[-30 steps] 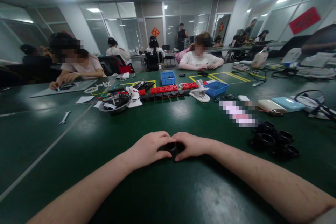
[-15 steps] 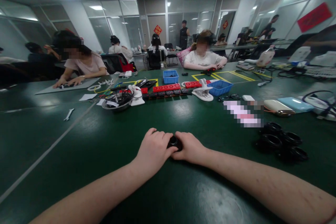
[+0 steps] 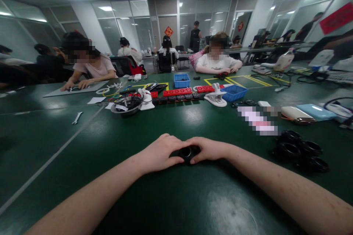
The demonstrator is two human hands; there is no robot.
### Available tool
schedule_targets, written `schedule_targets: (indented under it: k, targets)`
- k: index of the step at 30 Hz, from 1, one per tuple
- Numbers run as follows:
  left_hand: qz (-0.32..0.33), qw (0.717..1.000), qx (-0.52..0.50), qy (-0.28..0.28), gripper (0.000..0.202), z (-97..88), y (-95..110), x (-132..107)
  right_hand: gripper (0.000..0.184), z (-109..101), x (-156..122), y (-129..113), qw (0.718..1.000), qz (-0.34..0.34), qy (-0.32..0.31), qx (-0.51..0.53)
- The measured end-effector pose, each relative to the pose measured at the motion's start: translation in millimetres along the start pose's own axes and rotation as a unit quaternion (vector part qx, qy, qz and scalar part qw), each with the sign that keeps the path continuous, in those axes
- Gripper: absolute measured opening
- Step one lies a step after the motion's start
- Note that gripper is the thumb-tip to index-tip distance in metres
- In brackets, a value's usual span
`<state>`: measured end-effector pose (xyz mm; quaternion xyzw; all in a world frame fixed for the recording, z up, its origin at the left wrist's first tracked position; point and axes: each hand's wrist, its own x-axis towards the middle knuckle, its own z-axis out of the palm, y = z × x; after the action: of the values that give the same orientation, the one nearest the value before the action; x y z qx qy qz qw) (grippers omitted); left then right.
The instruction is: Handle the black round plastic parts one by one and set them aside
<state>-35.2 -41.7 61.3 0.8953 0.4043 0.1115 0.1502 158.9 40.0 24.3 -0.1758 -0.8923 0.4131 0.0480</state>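
Observation:
A small black ring-shaped part (image 3: 187,153) rests on the green table (image 3: 176,198) straight ahead of me. My left hand (image 3: 160,152) curls around its left side, and my right hand (image 3: 208,148) grips its right side, fingertips of both meeting over it. Most of the part is hidden by my fingers. A pile of several similar black rings (image 3: 302,149) lies to the right, apart from both hands.
Mid-table lie a metal bowl of cables (image 3: 126,105), red power strips (image 3: 178,92), two blue bins (image 3: 182,80), a white clamp (image 3: 216,98) and a wrench (image 3: 77,117). Power banks (image 3: 298,112) sit at right. Other people sit working at the far side.
Both hands stayed on the black part, shifting their grip around it; the left hand drew back off the top, showing the ring's opening. The view drifted slightly.

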Motion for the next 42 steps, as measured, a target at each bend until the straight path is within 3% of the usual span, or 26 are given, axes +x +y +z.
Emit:
schedule_targets:
  k: [6,12,14,19,23,25,28,31,35,38,42]
  targets:
    - [-0.030,0.999,0.030,0.007,0.039,-1.4,4.6,2.0,0.038,3.3,0.0,-2.4,0.998,0.055,0.010,0.001]
    - [-0.196,0.974,0.092,0.061,0.029,9.3,10.2,6.0,0.035,23.4,3.5,-15.8,0.975,0.142,0.125,-0.118]
    - [-0.222,0.969,0.091,0.059,0.031,15.2,11.1,7.4,0.034,29.7,4.2,-19.9,0.961,0.153,0.151,-0.174]
    - [-0.180,0.980,0.073,0.046,0.036,20.0,6.1,5.8,0.045,29.6,2.8,-22.0,0.946,0.130,0.139,-0.261]
    - [-0.130,0.989,0.049,0.052,0.035,18.2,-4.1,3.5,0.054,18.0,1.5,-16.7,0.982,0.044,0.092,-0.160]
    - [-0.105,0.992,0.036,0.056,0.034,17.9,-8.4,3.5,0.050,11.6,1.1,-12.6,0.993,0.015,0.055,-0.108]
    - [-0.068,0.996,0.017,0.054,0.035,17.1,-12.5,4.5,0.036,4.8,1.0,-6.9,0.998,0.018,0.009,-0.055]
    - [-0.061,0.997,0.011,0.053,0.036,14.4,-14.3,5.3,0.035,4.8,1.7,-4.8,0.998,0.040,0.020,-0.037]
    - [-0.115,0.990,0.021,0.075,0.028,11.4,-7.7,6.3,0.037,17.7,5.3,-9.0,0.988,0.114,0.085,-0.065]
    - [-0.204,0.973,0.067,0.084,0.029,13.2,7.6,8.7,0.041,32.3,8.9,-15.9,0.957,0.170,0.170,-0.163]
    - [-0.265,0.952,0.144,0.060,0.032,18.4,25.5,12.2,0.042,41.5,9.4,-22.0,0.927,0.160,0.189,-0.280]
